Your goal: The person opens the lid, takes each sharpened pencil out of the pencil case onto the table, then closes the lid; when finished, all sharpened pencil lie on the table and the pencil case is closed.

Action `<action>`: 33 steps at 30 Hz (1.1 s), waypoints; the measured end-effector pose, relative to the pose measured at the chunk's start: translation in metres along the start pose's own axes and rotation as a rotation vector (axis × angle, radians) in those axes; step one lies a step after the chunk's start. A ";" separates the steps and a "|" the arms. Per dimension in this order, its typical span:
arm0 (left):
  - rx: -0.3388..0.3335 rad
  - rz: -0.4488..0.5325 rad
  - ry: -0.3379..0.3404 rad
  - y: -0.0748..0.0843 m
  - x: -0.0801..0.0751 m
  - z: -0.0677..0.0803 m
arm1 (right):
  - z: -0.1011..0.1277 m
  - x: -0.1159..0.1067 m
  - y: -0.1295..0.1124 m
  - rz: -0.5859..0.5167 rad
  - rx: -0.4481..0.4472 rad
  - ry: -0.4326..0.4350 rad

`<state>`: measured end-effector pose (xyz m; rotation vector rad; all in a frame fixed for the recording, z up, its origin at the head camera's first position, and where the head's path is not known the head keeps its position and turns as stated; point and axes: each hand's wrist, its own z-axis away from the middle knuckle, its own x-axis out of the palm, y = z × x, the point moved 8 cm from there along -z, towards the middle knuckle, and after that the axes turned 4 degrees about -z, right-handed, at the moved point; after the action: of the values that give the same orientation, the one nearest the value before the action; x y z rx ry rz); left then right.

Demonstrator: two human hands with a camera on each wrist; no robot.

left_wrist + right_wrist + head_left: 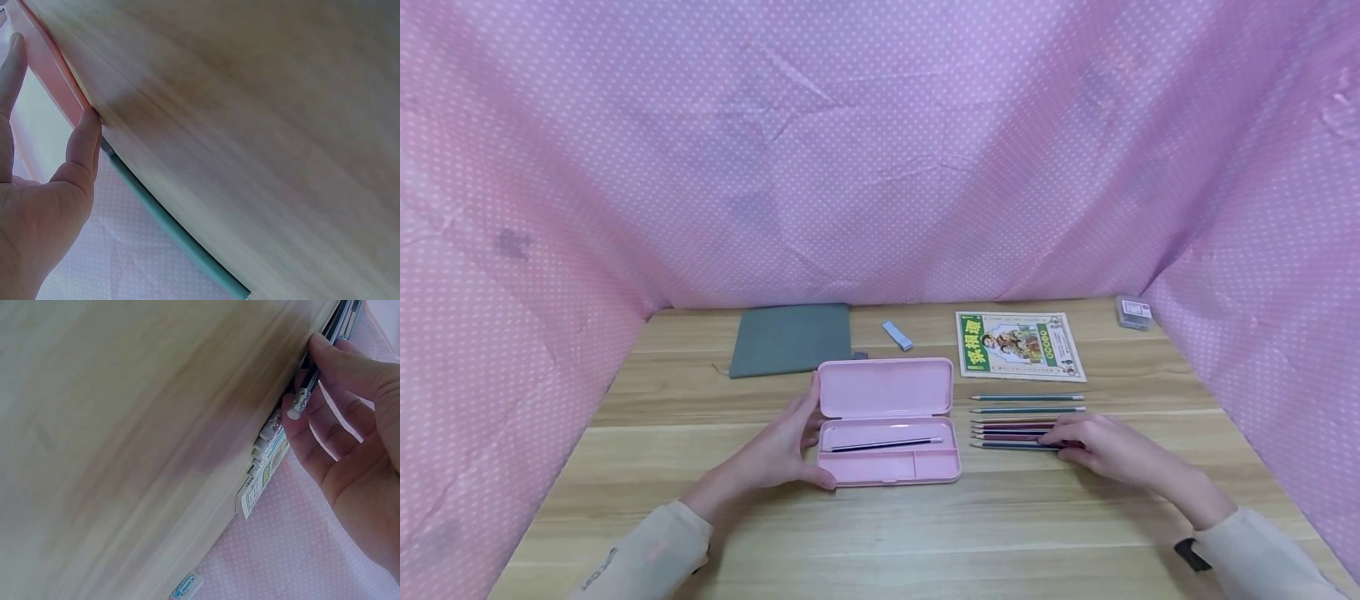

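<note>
A pink pencil case point(887, 483) lies with its lid up; one dark pencil point(887, 445) with a white eraser end is in its rear compartment. My left hand point(786, 442) rests against the case's left side, thumb at the front corner and index finger by the lid; its fingers look fairly straight in the left wrist view. My right hand point(1101, 446) pinches a dark pencil point(301, 400) near its eraser end, between thumb and fingers. Close by are several red and dark pencils point(1000, 429), partly hidden by that hand, and two teal pencils point(1026, 397).
A grey-green notebook point(790, 342) lies behind the case on the left, with a light blue strip-shaped item point(897, 335) to its right. Behind the pencils is an illustrated booklet point(1022, 346). A small clear box point(1133, 313) sits at the back right corner. Pink dotted cloth point(880, 167) surrounds the table.
</note>
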<state>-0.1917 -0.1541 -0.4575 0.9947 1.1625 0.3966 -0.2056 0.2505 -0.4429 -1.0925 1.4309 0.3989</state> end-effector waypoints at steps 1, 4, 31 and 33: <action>-0.004 -0.002 -0.001 0.000 0.000 0.000 | 0.000 0.000 0.000 0.004 0.001 0.000; 0.008 -0.004 -0.003 -0.001 0.001 0.000 | 0.000 0.000 0.000 0.005 0.000 0.000; -0.019 0.001 -0.001 -0.002 0.000 0.000 | -0.013 -0.003 -0.009 -0.045 0.006 0.040; -0.025 0.005 -0.002 -0.002 0.001 0.000 | -0.019 -0.005 -0.014 -0.060 0.005 0.046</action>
<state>-0.1919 -0.1547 -0.4594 0.9762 1.1509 0.4134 -0.2070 0.2307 -0.4293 -1.1443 1.4346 0.3293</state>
